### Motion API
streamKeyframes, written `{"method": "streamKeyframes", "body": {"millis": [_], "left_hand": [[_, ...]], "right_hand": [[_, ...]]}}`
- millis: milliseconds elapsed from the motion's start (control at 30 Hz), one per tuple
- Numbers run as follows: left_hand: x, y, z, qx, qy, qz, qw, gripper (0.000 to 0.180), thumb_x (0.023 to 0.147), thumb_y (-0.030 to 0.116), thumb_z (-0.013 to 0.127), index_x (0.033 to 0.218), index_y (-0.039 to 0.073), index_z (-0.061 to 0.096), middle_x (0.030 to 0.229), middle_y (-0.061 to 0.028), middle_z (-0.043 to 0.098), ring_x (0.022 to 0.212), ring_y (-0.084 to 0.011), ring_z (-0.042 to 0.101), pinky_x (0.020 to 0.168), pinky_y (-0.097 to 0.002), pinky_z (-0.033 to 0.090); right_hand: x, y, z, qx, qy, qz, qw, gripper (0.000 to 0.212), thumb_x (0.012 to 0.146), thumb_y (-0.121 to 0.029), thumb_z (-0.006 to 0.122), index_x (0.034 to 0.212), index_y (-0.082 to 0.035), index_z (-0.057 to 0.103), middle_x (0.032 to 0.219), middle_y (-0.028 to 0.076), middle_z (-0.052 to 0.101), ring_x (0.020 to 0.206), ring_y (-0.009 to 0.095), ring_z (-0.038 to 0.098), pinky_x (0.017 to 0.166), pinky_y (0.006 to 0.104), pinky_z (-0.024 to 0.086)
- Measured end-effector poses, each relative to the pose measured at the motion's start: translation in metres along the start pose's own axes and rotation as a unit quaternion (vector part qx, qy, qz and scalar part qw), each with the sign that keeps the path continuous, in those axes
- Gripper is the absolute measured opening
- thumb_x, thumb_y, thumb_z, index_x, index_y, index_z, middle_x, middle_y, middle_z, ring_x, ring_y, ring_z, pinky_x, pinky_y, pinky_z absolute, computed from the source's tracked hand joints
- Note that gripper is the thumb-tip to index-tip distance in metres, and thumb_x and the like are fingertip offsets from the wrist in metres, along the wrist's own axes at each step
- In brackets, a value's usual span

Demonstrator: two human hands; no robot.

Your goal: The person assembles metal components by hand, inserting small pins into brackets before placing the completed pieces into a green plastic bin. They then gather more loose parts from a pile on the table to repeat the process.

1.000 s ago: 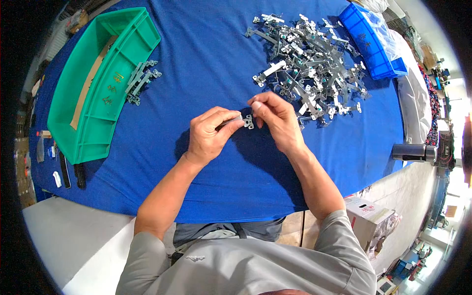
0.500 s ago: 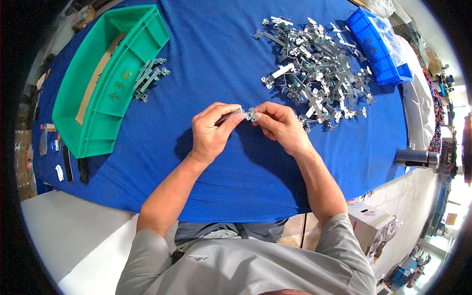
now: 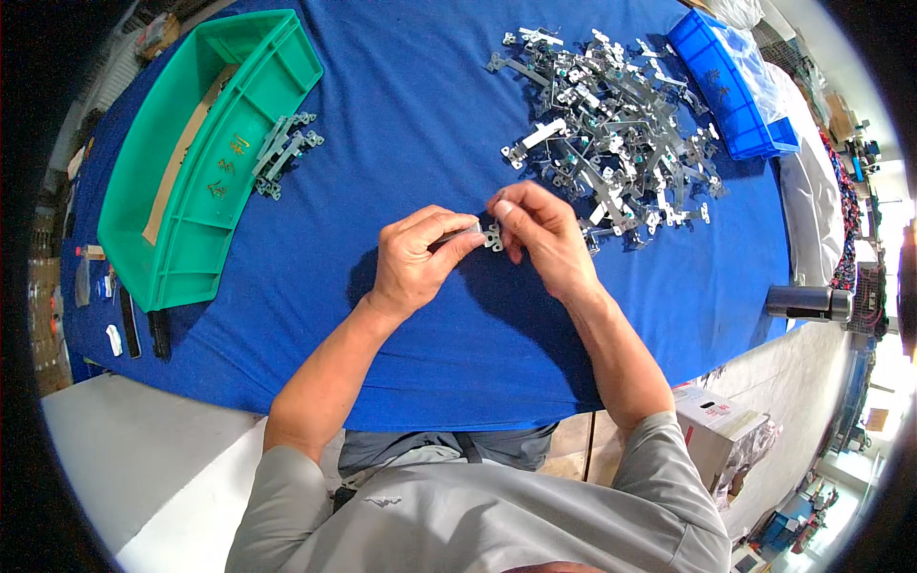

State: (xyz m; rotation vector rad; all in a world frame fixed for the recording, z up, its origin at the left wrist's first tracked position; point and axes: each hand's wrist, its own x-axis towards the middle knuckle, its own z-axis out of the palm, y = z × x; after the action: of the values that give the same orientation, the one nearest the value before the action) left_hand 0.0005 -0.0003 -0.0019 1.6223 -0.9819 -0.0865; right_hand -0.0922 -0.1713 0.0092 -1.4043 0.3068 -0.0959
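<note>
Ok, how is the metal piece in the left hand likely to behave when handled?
The metal piece is probably stiff: its exposed end looks like cut metal plate with holes. It is likely light, since the left hand pinches it between thumb and fingers. Its shiny surface could make it a little slippery.

The place looked like a workshop: a table under a blue cloth [image 3: 411,124] bore a large heap of small metal parts [image 3: 621,134], and a few similar parts [image 3: 277,158] lay close together beside a long green plastic bin [image 3: 202,224]. A blue plastic bin [image 3: 712,81] stood just beyond the heap, on the right. A cardboard box [image 3: 712,411] sat below the table's right edge, and clutter [image 3: 798,520] too small to identify crowded the room past it.
</note>
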Motion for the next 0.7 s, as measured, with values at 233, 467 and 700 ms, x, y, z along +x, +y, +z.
{"method": "streamKeyframes", "body": {"millis": [233,467,700], "left_hand": [[0.001,0.004,-0.003,-0.017,0.068,-0.051,0.996,0.016,0.081,0.005,0.077,0.096,-0.001,0.072,0.086,-0.0079,0.07,0.076,-0.0118,0.065,0.067,-0.0243,0.05],[0.0,0.002,-0.005,-0.032,0.039,-0.084,0.995,0.015,0.084,0.006,0.075,0.097,-0.001,0.072,0.088,-0.0074,0.07,0.077,-0.0102,0.063,0.068,-0.0233,0.05],[0.001,0.0,-0.002,-0.022,0.023,-0.068,0.997,0.015,0.082,0.007,0.077,0.095,-0.001,0.073,0.086,-0.0086,0.071,0.077,-0.0119,0.065,0.068,-0.0243,0.05]], "right_hand": [[-0.003,-0.009,-0.004,-0.034,-0.045,0.103,0.993,0.018,0.098,-0.02,0.059,0.098,-0.004,0.066,0.076,-0.002,0.061,0.059,0.003,0.049,0.048,0.0194,0.038],[-0.003,-0.006,-0.002,-0.075,-0.049,0.081,0.993,0.018,0.098,-0.019,0.059,0.098,-0.003,0.067,0.076,-0.003,0.061,0.06,0.003,0.05,0.049,0.0196,0.039],[0.001,0.004,-0.003,-0.018,-0.029,0.017,0.999,0.021,0.099,-0.018,0.057,0.107,-0.001,0.066,0.08,0.001,0.062,0.068,0.008,0.056,0.063,0.0246,0.049]]}}
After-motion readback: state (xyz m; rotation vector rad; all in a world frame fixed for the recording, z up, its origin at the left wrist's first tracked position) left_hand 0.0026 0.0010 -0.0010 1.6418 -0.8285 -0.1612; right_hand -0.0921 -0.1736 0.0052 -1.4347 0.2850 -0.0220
